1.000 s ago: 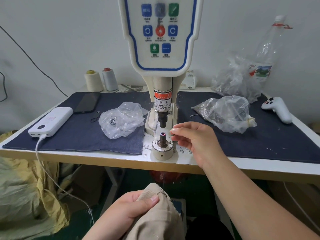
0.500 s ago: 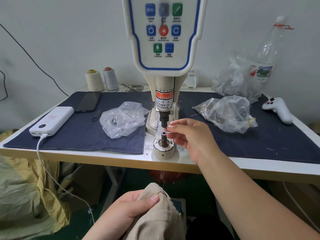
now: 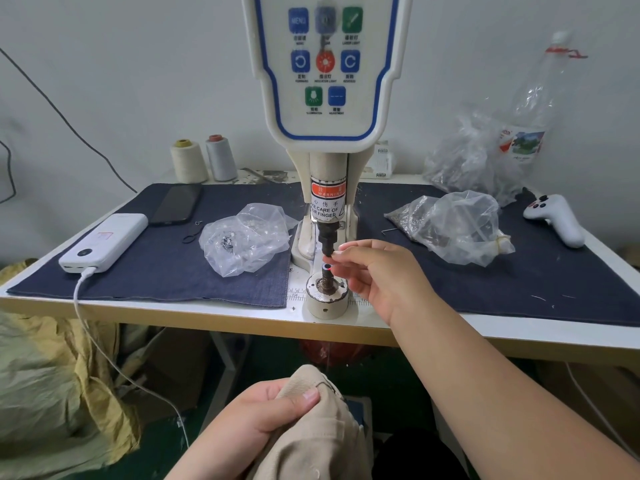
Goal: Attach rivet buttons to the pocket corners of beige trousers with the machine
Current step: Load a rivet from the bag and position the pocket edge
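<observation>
Two hands: left (image 3: 256,412) grips trousers (image 3: 311,441), right (image 3: 375,271) fingertips pinched at machine (image 3: 327,237).

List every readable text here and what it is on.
"MENU": blue button on the machine panel.
"WARNING": red label on the machine's column.
"CARE OF", "FINGER": white label below it, partly cut off.
Other panel captions, bottle label, ruler marks: too small or blurred.

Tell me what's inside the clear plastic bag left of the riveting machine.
The clear plastic bag holds a small cluster of dark metal pieces, seen through the film. They look like rivet parts, but the crumpled plastic blurs them, so their count and exact kind cannot be told.
</observation>
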### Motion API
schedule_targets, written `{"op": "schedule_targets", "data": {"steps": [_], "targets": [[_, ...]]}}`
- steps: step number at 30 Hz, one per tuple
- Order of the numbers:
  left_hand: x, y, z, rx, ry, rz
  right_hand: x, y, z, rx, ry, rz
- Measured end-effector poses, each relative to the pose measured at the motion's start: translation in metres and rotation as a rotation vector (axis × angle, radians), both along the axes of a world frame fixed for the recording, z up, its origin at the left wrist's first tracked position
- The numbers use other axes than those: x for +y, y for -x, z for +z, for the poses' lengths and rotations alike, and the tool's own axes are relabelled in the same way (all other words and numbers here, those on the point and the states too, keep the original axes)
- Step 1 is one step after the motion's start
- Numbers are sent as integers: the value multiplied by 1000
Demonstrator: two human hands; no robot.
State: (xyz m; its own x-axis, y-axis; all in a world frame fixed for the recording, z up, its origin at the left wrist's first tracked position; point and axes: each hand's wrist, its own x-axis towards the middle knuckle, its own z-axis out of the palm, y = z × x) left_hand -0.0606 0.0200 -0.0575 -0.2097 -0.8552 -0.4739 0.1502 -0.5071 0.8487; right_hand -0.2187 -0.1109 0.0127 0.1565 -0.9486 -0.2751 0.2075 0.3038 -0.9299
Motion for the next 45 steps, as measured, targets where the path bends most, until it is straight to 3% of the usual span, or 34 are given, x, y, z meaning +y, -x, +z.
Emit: {"op": "schedule_targets", "data": {"steps": [11,28,40,45], "targets": [[0,-4,-5,-10,23,-35,0,0,0,-201,-163,-3],[-5,-4,-9,-79,45,-37,0,3,6,-224,-201,-6],[-4,-8,-8,-53,54,-59,5,3,8,-109,-69,-13],[0,-14,3,-11,62,-17,29,13,-6,46,166,-291]]}}
